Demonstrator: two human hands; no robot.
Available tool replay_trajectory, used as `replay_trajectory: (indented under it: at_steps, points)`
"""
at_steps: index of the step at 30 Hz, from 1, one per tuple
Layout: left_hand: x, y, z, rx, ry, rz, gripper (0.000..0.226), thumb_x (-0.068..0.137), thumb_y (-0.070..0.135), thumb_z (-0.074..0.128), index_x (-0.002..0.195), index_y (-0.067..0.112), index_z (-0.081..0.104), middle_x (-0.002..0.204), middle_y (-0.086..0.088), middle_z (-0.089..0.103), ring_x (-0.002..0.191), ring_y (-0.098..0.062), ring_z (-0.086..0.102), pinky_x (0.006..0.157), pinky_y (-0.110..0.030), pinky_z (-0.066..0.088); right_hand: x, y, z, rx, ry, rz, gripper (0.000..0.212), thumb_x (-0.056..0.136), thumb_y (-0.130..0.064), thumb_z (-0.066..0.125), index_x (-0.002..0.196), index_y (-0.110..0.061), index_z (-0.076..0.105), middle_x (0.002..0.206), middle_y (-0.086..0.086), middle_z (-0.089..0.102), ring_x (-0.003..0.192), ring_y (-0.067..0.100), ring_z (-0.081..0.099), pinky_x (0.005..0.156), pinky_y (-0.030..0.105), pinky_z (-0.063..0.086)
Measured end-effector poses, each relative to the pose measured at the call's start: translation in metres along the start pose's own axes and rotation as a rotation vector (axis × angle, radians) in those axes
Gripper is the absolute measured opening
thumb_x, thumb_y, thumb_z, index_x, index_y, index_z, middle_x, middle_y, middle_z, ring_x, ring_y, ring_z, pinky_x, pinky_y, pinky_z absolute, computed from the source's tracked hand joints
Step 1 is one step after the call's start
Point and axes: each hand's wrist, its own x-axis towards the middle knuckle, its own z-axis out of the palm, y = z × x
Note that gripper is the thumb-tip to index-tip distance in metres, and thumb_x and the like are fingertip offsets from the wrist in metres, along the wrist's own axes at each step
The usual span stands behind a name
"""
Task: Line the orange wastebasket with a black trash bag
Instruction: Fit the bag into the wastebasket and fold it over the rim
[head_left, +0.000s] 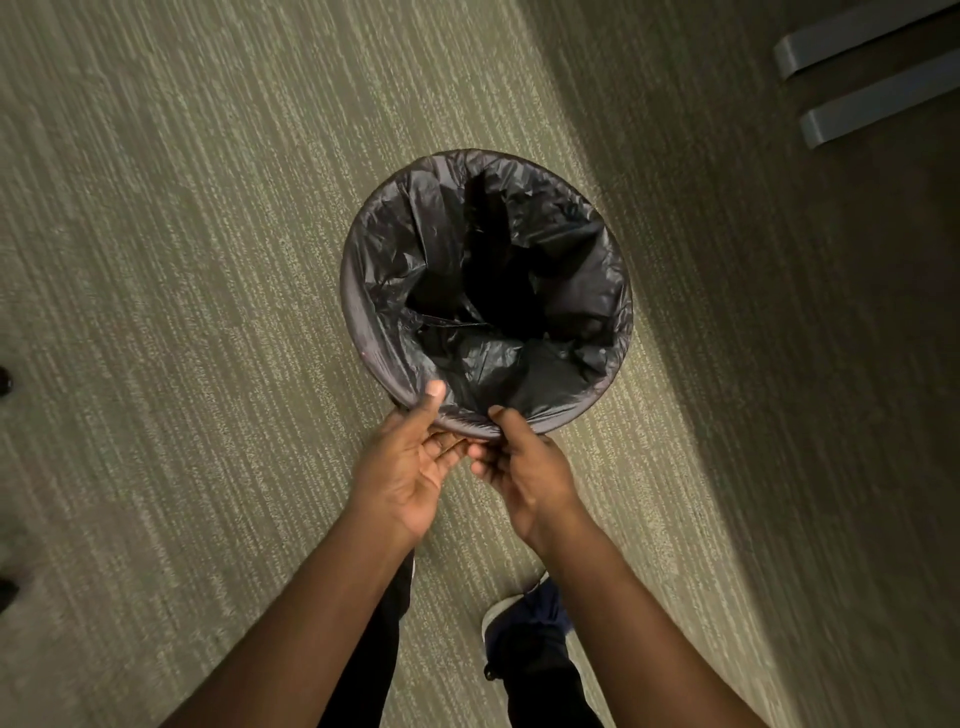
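A round wastebasket stands on the carpet, seen from straight above. A black trash bag (483, 291) lies crumpled inside it and is folded over the whole rim (358, 332), so no orange shows. At the near edge of the rim my left hand (410, 462) has its thumb on top of the bag's folded edge and its fingers curled underneath. My right hand (524, 462) pinches the same folded edge just to the right, thumb on top. The two hands nearly touch.
Striped beige-green carpet (208, 260) surrounds the basket. Two grey bars (872, 104) of some furniture lie at the top right in shadow. My shoe (519, 623) and dark trouser legs are below the hands. Dark objects poke in at the left edge (5, 384).
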Motion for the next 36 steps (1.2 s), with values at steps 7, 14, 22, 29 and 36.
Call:
replay_trajectory:
  at_steps: [7,14,22,29,36]
  points:
    - [-0.027,0.029,0.012,-0.007,-0.106,0.165,0.030,0.072,0.008,0.072,0.099,0.017,0.063,0.093,-0.005,0.071,0.087,-0.019,0.070,0.086,-0.035,0.052,-0.065,-0.052,-0.008,-0.262,0.133,-0.010,0.074,0.079,-0.070,0.066,0.122,-0.010,0.066,0.116,0.009,0.070,0.102,0.026,0.069,0.085,0.041,0.060]
    - [-0.095,0.054,0.035,0.046,-0.214,0.172,0.048,0.077,0.003,0.070,0.124,0.007,0.061,0.111,-0.014,0.073,0.099,-0.026,0.071,0.092,-0.044,0.055,-0.101,-0.117,0.014,-1.424,0.163,-1.178,0.058,0.101,-0.049,0.042,0.152,-0.023,0.039,0.158,0.005,0.041,0.145,0.025,0.036,0.115,0.041,0.034]
    - [-0.160,0.056,0.061,0.154,-0.265,0.222,0.029,0.091,-0.008,0.055,0.107,0.012,0.068,0.101,-0.012,0.074,0.097,-0.027,0.071,0.086,-0.043,0.056,-0.073,-0.167,0.035,-1.971,-0.260,-0.282,0.051,0.101,-0.044,0.049,0.148,-0.023,0.049,0.154,0.008,0.049,0.138,0.027,0.048,0.109,0.031,0.036]
    - [-0.199,0.050,0.066,0.197,-0.395,0.261,0.032,0.078,0.002,0.064,0.097,0.024,0.079,0.104,-0.009,0.077,0.097,-0.021,0.074,0.076,-0.029,0.059,-0.084,-0.245,0.054,-1.912,-0.005,-0.457,0.058,0.103,-0.042,0.049,0.151,-0.010,0.044,0.160,0.014,0.039,0.144,0.029,0.040,0.118,0.034,0.027]
    - [-0.223,0.054,0.073,0.158,-0.468,0.306,0.031,0.079,-0.001,0.065,0.095,0.021,0.080,0.105,-0.013,0.077,0.100,-0.024,0.074,0.077,-0.028,0.059,-0.133,-0.246,0.045,-2.093,0.050,-0.710,0.048,0.103,-0.034,0.044,0.146,-0.014,0.050,0.149,0.017,0.051,0.133,0.036,0.052,0.110,0.040,0.044]
